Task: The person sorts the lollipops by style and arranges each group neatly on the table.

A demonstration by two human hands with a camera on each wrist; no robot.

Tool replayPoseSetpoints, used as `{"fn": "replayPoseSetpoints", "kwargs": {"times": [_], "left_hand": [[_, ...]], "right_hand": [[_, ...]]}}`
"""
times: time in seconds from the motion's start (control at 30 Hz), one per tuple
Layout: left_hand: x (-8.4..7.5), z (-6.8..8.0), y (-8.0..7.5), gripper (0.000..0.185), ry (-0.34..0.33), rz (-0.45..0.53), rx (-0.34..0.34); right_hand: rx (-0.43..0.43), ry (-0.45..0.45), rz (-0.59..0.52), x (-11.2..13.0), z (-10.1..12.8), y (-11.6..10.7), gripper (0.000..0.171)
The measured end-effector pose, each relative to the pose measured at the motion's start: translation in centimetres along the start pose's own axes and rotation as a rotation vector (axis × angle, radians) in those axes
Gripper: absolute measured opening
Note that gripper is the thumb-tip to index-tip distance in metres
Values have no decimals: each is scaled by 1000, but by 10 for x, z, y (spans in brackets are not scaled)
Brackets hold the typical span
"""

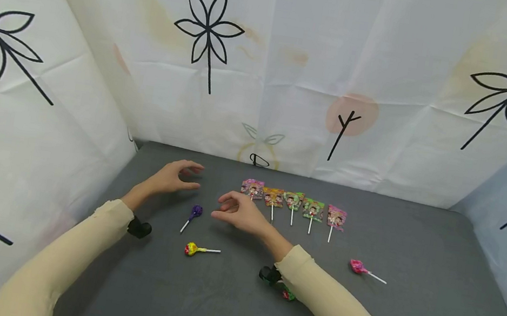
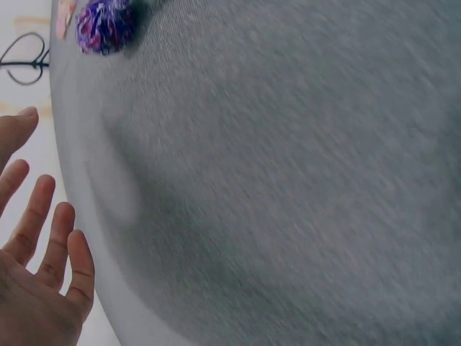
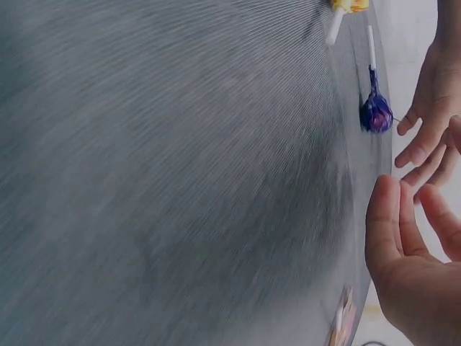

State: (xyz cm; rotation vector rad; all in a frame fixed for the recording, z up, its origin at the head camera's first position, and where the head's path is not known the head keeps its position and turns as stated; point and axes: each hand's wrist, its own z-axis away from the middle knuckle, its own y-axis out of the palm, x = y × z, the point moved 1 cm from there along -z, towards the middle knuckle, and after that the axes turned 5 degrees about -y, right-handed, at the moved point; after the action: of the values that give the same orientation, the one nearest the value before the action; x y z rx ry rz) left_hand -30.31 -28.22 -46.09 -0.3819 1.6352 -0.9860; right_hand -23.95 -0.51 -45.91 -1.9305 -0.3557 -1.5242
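Two empty hands, left hand (image 1: 172,177) and right hand (image 1: 239,214), hover loosely spread over the purple lollipop (image 1: 196,210), apparently poised to grasp it.

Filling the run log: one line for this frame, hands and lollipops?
left hand: open, above mat | right hand: open, holds nothing | purple lollipop: on mat between hands | row of flat lollipops: behind right hand

Plenty of open grey tabletop (image 1: 435,294) on the right, but the purple lollipop (image 1: 196,210) sits between both hands and a row of wrapped lollipops (image 1: 293,202) blocks the back.
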Motion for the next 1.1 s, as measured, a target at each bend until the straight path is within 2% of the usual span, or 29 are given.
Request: {"fn": "replayPoseSetpoints", "kwargs": {"times": [0.3, 0.47, 0.7, 0.87, 0.97, 1.1], "left_hand": [[14, 14, -9, 57, -6, 22, -54], [18, 20, -13, 57, -17, 31, -70], [27, 26, -16, 56, -31, 27, -77], [31, 29, -18, 56, -47, 27, -84], [32, 31, -19, 55, -52, 27, -80], [32, 32, -19, 54, -50, 33, -79]], "right_hand": [[-50, 95, -8, -5, -30, 31, 50], [-52, 97, -15, -10, -39, 42, 53], [-57, 92, 42, -9, -46, 52, 55], [-65, 97, 163, -8, -50, 57, 46], [-69, 92, 235, -10, -52, 59, 33], [-69, 59, 248, -12, -52, 57, 22]]}}
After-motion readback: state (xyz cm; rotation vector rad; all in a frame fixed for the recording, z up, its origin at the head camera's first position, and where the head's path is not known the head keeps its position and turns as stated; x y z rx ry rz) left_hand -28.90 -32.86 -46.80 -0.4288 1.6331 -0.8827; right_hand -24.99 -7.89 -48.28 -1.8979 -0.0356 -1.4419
